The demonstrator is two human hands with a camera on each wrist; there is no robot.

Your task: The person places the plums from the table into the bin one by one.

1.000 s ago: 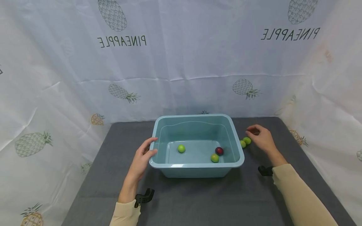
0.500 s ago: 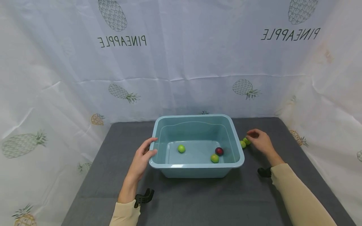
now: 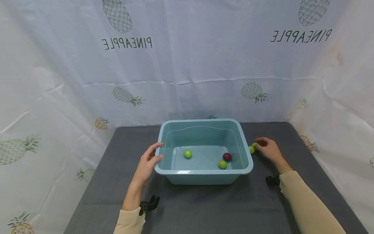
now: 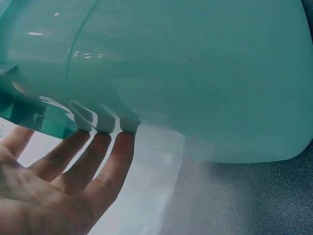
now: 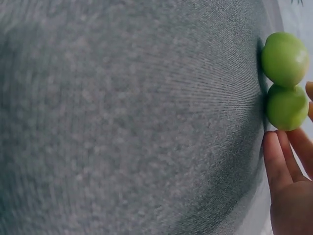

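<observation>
A glossy, round green fruit (image 5: 287,110) touches its twin (image 5: 285,59) on the grey cloth-covered worktop (image 3: 210,208); the right grip (image 3: 270,149) touches it, pinching or not I can't tell; the left grip (image 3: 146,167) pinches the blue plastic basin (image 3: 201,172).

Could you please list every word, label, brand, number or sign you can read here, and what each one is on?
"PINEAPPLE", mirrored, on the white backdrop, upper left.
"PINEAPPLE", mirrored, on the same backdrop, upper right.
Faint marks at the left wrist view's left edge: too cut off and blurred to read.
No readable text on the tub, fruits or wrist devices.
</observation>
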